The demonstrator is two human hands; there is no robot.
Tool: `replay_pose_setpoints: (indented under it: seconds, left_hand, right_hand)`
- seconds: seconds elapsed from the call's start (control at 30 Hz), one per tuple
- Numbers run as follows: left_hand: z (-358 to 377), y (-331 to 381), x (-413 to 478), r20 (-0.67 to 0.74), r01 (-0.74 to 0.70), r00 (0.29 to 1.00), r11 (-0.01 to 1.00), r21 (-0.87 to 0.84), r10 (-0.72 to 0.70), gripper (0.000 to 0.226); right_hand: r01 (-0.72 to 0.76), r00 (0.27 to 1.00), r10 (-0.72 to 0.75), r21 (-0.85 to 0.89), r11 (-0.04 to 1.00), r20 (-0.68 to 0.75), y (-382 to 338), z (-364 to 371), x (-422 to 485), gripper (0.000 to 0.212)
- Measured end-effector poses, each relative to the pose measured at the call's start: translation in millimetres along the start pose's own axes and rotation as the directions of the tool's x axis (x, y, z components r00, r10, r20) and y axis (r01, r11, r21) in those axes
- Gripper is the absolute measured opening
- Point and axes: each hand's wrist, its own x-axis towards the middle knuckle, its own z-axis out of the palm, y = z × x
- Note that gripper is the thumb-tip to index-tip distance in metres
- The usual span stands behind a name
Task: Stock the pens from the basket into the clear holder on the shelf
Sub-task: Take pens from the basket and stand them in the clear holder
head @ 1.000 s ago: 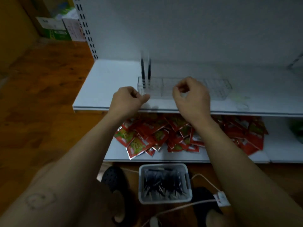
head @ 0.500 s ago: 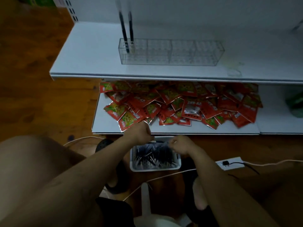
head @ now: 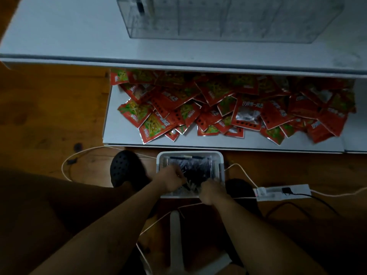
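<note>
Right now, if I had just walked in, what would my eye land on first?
The heap of red snack packets sprawled over the lower shelf stands out most. Below it, on the wooden floor, the left hand and right hand reach into a white basket of dark pens; dimness hides whether they hold any. At the top, a clear holder sits on the upper shelf.
</note>
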Motion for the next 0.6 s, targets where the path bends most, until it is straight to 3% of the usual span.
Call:
replay_pose_setpoints:
  seconds: [0.2,0.33,0.43,0.5,0.6]
  left_hand:
    - [9.4,-19.6,9.0,0.072,0.014,0.997,1.000,0.012,-0.015,0.027]
    - [-1.1,-19.4,11.3,0.008,0.055,0.998,0.997,-0.046,-0.055,0.023]
    - [-5.4,-11.7,8.0,-0.018,0.035,0.999,0.995,-0.090,-0.037,0.018]
    - [-6.6,-4.5,2.9,-0.011,-0.003,1.000,0.993,-0.118,0.002,0.014]
    - [-10.5,6.3,-9.9,-0.014,-0.046,0.999,0.990,-0.134,0.045,0.016]
  right_hand:
    - [-0.033,0.999,0.028,-0.102,0.994,-0.045,5.7,-2.2,12.5,0.025]
    - [-0.087,0.995,0.088,0.026,0.996,-0.045,6.7,-20.0,9.9,0.015]
    - [-0.111,0.993,0.118,0.230,0.967,-0.014,14.4,-32.2,11.9,0.018]
    - [-0.161,0.985,0.171,0.473,0.866,0.021,21.5,-40.3,6.6,0.016]
    - [-0.226,0.968,0.222,0.783,0.580,0.114,27.7,-54.3,-17.0,0.030]
